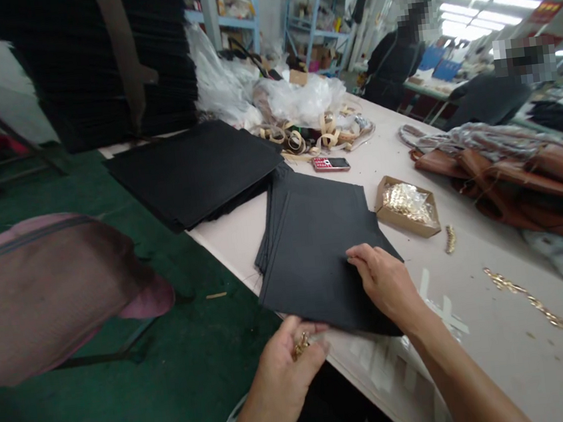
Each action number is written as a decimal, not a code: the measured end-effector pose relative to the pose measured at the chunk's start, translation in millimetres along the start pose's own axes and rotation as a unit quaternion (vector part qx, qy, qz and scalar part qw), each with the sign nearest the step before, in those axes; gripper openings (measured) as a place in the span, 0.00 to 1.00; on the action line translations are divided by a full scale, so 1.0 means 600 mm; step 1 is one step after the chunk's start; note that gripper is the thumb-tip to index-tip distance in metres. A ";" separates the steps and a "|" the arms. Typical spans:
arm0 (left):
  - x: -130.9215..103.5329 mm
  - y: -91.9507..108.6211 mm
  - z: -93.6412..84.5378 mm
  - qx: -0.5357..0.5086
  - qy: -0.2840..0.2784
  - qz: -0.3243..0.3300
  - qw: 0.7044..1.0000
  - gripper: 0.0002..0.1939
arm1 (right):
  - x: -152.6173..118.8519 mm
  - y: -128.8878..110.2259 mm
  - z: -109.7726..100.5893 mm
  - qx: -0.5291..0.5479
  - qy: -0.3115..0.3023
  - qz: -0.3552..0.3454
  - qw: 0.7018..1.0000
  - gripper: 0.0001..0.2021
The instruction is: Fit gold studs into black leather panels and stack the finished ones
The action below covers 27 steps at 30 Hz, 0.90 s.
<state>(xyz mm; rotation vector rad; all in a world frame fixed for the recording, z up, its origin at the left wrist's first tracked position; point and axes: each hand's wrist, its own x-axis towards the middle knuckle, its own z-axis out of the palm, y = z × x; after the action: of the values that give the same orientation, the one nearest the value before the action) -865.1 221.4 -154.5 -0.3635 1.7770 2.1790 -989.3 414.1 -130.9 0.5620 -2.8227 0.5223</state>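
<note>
My left hand is at the table's near edge, curled around several small gold metal pieces, with its fingers by the lower edge of a black sheet. Over that black sheet, my right hand has thumb and forefinger pinched together; whatever is between the fingertips is too small to make out. The sheet tops a fanned pile of similar black sheets. Farther right, a small cardboard box holds more gold pieces in clear plastic.
Another stack of black sheets overhangs the table's left edge. A red phone, plastic bags and tape loops lie behind. Brown leather bags and loose gold pieces are at right. A covered stool stands left; two people work beyond.
</note>
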 end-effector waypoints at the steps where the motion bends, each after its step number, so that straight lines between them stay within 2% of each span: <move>1: 0.000 0.004 0.000 0.023 0.017 -0.007 1.000 0.15 | -0.023 -0.003 -0.003 0.012 -0.012 0.010 1.000 0.09; 4: -0.002 0.017 0.005 0.063 0.060 -0.014 0.996 0.17 | -0.098 -0.011 -0.014 0.089 -0.032 0.060 0.994 0.08; 7: -0.003 0.021 0.015 0.040 0.011 0.017 0.999 0.13 | -0.153 -0.016 -0.027 0.171 -0.036 0.119 0.977 0.08; 9: 0.002 0.016 0.025 0.005 -0.035 0.016 0.999 0.11 | -0.168 -0.016 -0.034 0.219 -0.045 0.162 0.961 0.07; 11: 0.009 0.010 0.034 -0.046 -0.049 -0.002 0.998 0.10 | -0.167 -0.016 -0.037 0.272 -0.048 0.206 0.939 0.07; 14: 0.022 0.005 0.044 -0.114 -0.030 -0.040 0.992 0.11 | -0.148 -0.015 -0.032 0.386 -0.047 0.249 0.887 0.10; 18: 0.030 0.014 0.048 -0.130 -0.029 -0.064 0.989 0.14 | -0.117 -0.014 -0.015 0.498 -0.067 0.293 0.814 0.15; 22: 0.035 0.031 0.055 -0.119 -0.044 -0.065 0.990 0.15 | -0.099 -0.011 -0.009 0.513 -0.097 0.338 0.783 0.18; 27: 0.045 0.042 0.064 -0.072 -0.059 -0.100 0.991 0.15 | -0.092 -0.006 -0.016 0.522 -0.134 0.346 0.768 0.18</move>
<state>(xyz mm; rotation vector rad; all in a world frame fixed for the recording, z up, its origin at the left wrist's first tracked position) -900.1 256.6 -134.3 -0.4167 1.4585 2.1433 -936.7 433.0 -136.0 -0.3819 -2.6358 2.3577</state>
